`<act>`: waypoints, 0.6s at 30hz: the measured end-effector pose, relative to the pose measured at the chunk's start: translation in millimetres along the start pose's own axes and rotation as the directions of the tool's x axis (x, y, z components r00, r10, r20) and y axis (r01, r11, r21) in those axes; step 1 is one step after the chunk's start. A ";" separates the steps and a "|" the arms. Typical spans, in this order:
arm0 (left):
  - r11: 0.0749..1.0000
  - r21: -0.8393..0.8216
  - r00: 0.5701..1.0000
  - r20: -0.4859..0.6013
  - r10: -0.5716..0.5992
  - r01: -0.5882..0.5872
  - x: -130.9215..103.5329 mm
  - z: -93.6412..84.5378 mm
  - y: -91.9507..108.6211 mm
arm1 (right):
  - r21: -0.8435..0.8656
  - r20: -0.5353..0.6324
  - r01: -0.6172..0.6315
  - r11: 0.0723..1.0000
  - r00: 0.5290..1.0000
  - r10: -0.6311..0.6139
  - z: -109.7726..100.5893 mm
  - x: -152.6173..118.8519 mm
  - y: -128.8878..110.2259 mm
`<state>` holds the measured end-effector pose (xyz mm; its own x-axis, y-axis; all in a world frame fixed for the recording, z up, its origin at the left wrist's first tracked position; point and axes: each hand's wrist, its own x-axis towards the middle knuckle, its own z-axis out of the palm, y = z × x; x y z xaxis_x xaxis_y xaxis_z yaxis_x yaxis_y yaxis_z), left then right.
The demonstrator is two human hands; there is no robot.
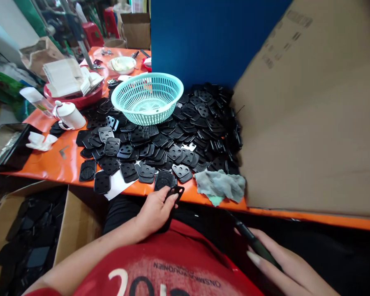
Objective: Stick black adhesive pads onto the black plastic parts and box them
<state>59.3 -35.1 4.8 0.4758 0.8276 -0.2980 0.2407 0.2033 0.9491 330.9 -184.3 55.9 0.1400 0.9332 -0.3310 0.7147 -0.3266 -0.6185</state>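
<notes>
My left hand (156, 209) is closed, thumb on top, on a black pad with holes (179, 190) at the table's front edge, close to my body. At the lower right, my right hand (276, 257) grips a slim dark-handled tool (254, 238). Its thin tip points up and left, and I cannot make out its kind. The tool is apart from the held pad. Many similar black pads (138, 139) lie heaped across the table in front of me, some with holes and some with a ribbed face. A grey-green cloth (220, 185) rests at the front edge.
A light blue plastic basket (148, 117) stands on the heap. Left are a white lidded mug (70, 115), a red basin (89, 98) and a crumpled tissue (41, 141). Below, a carton (68, 234) holds black pieces. Cardboard (311, 123) and a blue panel (203, 41) border the right and back.
</notes>
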 end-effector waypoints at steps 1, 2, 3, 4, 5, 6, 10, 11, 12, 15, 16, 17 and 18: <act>0.991 0.111 0.997 -0.013 0.078 -0.076 -1.4 -1.7 1.7 | 0.048 0.042 0.047 0.998 0.998 -0.049 5.5 3.6 -15.2; 0.966 0.212 0.987 -0.020 0.158 -0.150 -2.6 -3.5 3.5 | 0.076 0.067 0.087 0.993 0.993 -0.093 12.3 9.2 -30.0; 0.929 0.300 0.973 -0.022 0.232 -0.215 -3.6 -5.5 5.0 | 0.085 0.068 0.140 0.987 0.987 -0.146 19.8 16.2 -43.3; 0.886 0.379 0.956 -0.014 0.294 -0.267 -4.6 -7.7 6.1 | 0.082 0.048 0.204 0.976 0.977 -0.208 27.3 23.7 -54.4; 0.838 0.451 0.939 0.001 0.343 -0.307 -5.7 -10.2 6.8 | 0.070 0.028 0.267 0.961 0.963 -0.269 34.0 31.1 -63.2; 0.789 0.516 0.926 0.022 0.377 -0.334 -6.8 -12.8 7.0 | 0.055 0.015 0.327 0.943 0.944 -0.328 39.6 37.8 -69.7; 0.644 0.668 0.899 0.086 0.430 -0.372 -12.2 -23.2 4.4 | 0.025 0.044 0.459 0.888 0.887 -0.460 49.8 53.9 -79.6; 0.631 0.679 0.893 0.084 0.442 -0.376 -13.6 -25.2 3.5 | 0.028 0.055 0.472 0.881 0.879 -0.473 50.3 55.6 -80.2; 0.622 0.685 0.888 0.082 0.453 -0.380 -14.9 -26.7 2.8 | 0.030 0.067 0.481 0.876 0.874 -0.481 50.6 56.8 -80.6; 0.599 0.698 0.875 0.082 0.477 -0.392 -17.0 -28.8 1.6 | 0.011 0.096 0.492 0.871 0.866 -0.491 51.7 58.6 -81.5; 0.592 0.701 0.873 0.089 0.480 -0.397 -17.2 -28.9 1.6 | -0.001 0.103 0.493 0.870 0.865 -0.491 52.4 58.8 -81.7; 0.586 0.704 0.871 0.098 0.481 -0.402 -17.3 -28.8 1.7 | -0.013 0.108 0.494 0.869 0.865 -0.490 53.2 58.9 -81.8; 0.581 0.705 0.870 0.107 0.481 -0.407 -17.2 -28.7 2.0 | -0.025 0.111 0.494 0.869 0.865 -0.489 54.1 59.1 -81.5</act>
<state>27.3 -33.9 14.8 0.6201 0.7621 0.1863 0.5423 -0.5880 0.6001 243.8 -110.7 48.2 -0.3043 0.9505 -0.0630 0.7072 0.1811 -0.6834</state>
